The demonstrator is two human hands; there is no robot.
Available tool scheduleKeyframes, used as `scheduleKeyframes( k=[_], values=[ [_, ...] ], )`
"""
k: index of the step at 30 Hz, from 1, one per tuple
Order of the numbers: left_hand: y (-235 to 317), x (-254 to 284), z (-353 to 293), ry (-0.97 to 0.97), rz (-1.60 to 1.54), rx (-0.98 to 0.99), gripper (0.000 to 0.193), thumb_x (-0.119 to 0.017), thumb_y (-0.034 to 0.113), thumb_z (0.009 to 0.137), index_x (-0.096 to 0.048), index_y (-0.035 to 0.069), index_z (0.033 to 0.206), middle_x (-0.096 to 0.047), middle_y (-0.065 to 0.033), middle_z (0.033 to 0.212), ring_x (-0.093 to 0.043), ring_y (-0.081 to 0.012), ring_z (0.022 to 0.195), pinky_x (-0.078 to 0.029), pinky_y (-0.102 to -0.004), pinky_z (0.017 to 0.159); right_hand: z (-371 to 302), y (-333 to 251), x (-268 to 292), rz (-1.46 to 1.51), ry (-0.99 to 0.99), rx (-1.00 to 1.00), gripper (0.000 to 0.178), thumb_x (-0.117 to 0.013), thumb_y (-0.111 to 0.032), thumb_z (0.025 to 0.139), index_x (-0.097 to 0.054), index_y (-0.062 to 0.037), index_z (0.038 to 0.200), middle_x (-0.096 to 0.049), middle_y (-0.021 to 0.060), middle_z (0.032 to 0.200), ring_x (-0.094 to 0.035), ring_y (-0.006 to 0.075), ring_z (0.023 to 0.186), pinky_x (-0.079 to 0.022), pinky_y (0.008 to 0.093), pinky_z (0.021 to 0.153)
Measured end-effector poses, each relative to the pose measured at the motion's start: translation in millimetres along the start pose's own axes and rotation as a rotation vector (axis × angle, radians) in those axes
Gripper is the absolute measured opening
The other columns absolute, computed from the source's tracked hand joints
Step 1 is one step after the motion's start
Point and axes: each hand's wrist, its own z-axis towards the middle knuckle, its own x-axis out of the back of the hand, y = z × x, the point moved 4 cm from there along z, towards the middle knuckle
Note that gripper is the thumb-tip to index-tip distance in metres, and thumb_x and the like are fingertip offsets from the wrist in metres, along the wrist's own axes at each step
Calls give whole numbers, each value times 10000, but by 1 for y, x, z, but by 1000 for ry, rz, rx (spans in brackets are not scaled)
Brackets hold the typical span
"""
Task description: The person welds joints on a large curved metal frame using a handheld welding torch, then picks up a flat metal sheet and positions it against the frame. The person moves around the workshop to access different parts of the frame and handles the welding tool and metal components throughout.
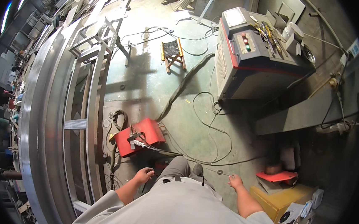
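My left hand (144,175) hangs beside my left thigh with its fingers curled. A small dark patch shows at its fingertips; what it holds, if anything, I cannot make out. On the other side, my right hand (236,181) is closed in a pinch on a thin rod (225,173) that points left. Its left end meets a small dark disc (220,172); whether the two are joined I cannot tell. Ahead of my left hand sits a red box (151,131), with a metal gun-shaped tool (138,143) and its cable lying on it.
A wheeled-cabinet-like machine (251,54) carries pliers and other tools at the far right. A folding stool (173,52) stands ahead. Cables (212,127) loop over the floor. A long metal frame (90,117) runs along the left; a yellow cabinet (280,200) is at right.
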Motion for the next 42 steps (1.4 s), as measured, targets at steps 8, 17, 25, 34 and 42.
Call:
scheduleKeyframes(
  k=[8, 17, 25, 34, 42],
  values=[
    [44, 1, 103, 39, 48, 105, 373, -658, 268, 959, -668, -1, 1216, -725, -121, 1050, -694, -201, 874, -568, -331, 766, 85, -162, 42, -135, -15, 158, 553, -650, -298, 949, -522, 20, 1384, -718, 178, 1012, -715, 197, 733, -547, 331, 641],
    [326, 105, 310, 146, -16, -131, 384, -666, 276, 938, -659, -21, 1180, -719, -121, 899, -663, -201, 711, -537, -356, 633, 146, -471, 97, -569, 70, 497, 556, -661, -395, 896, -614, -6, 1291, -694, 236, 1124, -665, 373, 1066, -526, 420, 919],
    [660, 168, 412, 97, -197, -395, 434, -597, 258, 1002, -564, -2, 1348, -691, -99, 1095, -614, -145, 854, -504, -284, 785, 232, -788, 97, -379, -10, 635, 566, -640, -360, 922, -569, 10, 1344, -680, 247, 1165, -661, 364, 1084, -506, 405, 953],
    [628, 271, 517, 240, 51, 277, 415, -667, 296, 946, -655, -17, 1218, -721, -88, 987, -667, -170, 760, -545, -317, 720, 428, -1047, 97, -464, -170, 695, 589, -644, -407, 903, -585, -6, 1331, -680, 242, 1172, -649, 380, 1106, -498, 427, 968],
    [758, 320, 604, 359, -417, 275, 433, -611, 317, 980, -603, 54, 1325, -716, -87, 1095, -650, -164, 797, -476, -285, 630, 554, -1253, 173, -349, -185, 506, 524, -647, -317, 932, -584, 18, 1329, -723, 211, 1014, -715, 269, 841, -545, 374, 849]
  ],
)
